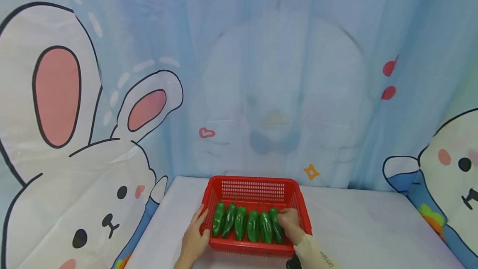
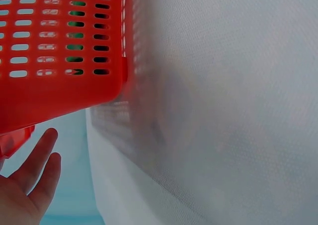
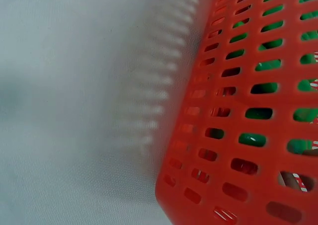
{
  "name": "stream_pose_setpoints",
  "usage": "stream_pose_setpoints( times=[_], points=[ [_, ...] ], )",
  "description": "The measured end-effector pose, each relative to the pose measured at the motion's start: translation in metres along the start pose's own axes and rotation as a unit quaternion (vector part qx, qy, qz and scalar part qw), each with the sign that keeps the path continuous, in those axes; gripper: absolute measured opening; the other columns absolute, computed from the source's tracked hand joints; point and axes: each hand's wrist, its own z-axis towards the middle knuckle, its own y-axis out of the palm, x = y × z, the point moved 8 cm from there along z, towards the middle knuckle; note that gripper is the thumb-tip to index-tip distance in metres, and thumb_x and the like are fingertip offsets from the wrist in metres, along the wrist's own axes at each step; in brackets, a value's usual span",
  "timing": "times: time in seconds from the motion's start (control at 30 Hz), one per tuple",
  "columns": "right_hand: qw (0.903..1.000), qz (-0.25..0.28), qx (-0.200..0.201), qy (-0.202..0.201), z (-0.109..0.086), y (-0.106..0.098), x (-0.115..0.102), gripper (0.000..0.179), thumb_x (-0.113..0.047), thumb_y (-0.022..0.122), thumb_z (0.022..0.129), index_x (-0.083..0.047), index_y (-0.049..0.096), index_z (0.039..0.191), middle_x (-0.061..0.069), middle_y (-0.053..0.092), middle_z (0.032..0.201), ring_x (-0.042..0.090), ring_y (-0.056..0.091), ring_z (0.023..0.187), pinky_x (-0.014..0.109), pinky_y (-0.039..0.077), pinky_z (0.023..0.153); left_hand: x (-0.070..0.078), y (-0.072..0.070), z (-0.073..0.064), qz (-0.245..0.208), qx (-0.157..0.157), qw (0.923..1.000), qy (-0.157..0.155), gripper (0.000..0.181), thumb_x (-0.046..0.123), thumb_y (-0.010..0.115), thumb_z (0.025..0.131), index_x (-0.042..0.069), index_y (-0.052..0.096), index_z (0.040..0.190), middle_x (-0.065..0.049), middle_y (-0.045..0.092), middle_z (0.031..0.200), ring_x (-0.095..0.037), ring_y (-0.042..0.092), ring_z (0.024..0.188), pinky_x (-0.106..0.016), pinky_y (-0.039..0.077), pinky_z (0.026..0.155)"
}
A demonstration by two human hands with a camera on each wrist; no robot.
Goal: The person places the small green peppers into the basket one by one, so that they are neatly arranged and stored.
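Note:
Several glossy green peppers [image 1: 240, 223] lie side by side in a row in a red plastic basket [image 1: 254, 249], stems toward its far side. Inside the basket's right end is my right hand [image 1: 289, 220]. Its curled fingers hold the upper part of the rightmost pepper [image 1: 276, 226]; the fingertips are partly hidden. At the basket's left side, my left hand [image 1: 195, 235] rests against the rim with its fingers extended. The left wrist view shows two fingers [image 2: 45, 178] of it stretched out beside the basket wall [image 2: 54, 98]. Through the slots of the basket [image 3: 218, 120], green shows in the right wrist view.
The basket stands on a white-covered table [image 1: 358, 223]. Behind it hangs a light blue curtain [image 1: 284, 74] printed with cartoon rabbits. A small black object [image 1: 293, 262] shows by the right sleeve [image 1: 314, 253].

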Motion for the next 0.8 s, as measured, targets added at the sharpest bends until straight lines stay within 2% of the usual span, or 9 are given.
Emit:
stream_pose_setpoints(
  times=[0.1,0.27,0.43,0.57,0.8],
  points=[
    [0.9999,0.004,-0.007,-0.008,0.000,0.001,-0.003,0.029,0.005,0.052,0.072,0.018,0.068,0.093,0.021,0.065,0.078,0.022,0.053,0.066,0.034,0.052,0.055,-0.002,-0.002,0.000,-0.001,0.003,1.0000,-0.006,0.063,0.001,0.058,0.078,0.002,0.054,0.140,-0.011,0.041,0.153,-0.036,0.041,0.137,-0.060,0.040,0.102],
    [0.9999,-0.003,-0.006,-0.015,-0.002,0.001,-0.008,0.035,0.004,0.054,0.073,0.020,0.066,0.102,0.032,0.066,0.098,0.033,0.063,0.081,0.041,0.057,0.066,-0.004,-0.003,-0.001,0.001,-0.003,0.9999,-0.011,0.063,0.001,0.059,0.078,0.003,0.053,0.141,-0.010,0.040,0.154,-0.036,0.040,0.138,-0.060,0.041,0.102],
    [0.9996,-0.025,-0.008,-0.011,-0.005,0.002,-0.015,0.041,0.004,0.054,0.075,0.021,0.062,0.111,0.035,0.063,0.111,0.040,0.062,0.096,0.047,0.056,0.078,-0.005,-0.008,-0.003,0.012,-0.005,0.9999,-0.007,0.062,0.002,0.060,0.079,0.002,0.054,0.140,-0.011,0.041,0.153,-0.039,0.046,0.132,-0.061,0.042,0.100],
    [0.9995,-0.017,-0.010,-0.025,-0.005,0.004,-0.024,0.042,0.004,0.055,0.076,0.020,0.060,0.114,0.035,0.061,0.113,0.039,0.060,0.096,0.047,0.056,0.077,-0.006,-0.013,-0.003,0.028,-0.003,0.9996,-0.006,0.061,0.003,0.062,0.080,0.002,0.054,0.140,-0.011,0.041,0.153,-0.040,0.050,0.124,-0.062,0.043,0.096],
    [0.9985,0.017,-0.024,-0.045,-0.003,0.011,-0.039,0.039,-0.001,0.064,0.085,0.017,0.060,0.120,0.032,0.063,0.114,0.039,0.062,0.100,0.043,0.056,0.078,-0.009,-0.020,-0.003,0.044,-0.014,0.9988,-0.015,0.059,0.008,0.061,0.084,0.002,0.052,0.142,-0.015,0.042,0.152,-0.045,0.040,0.132,-0.066,0.037,0.101]
  ],
)
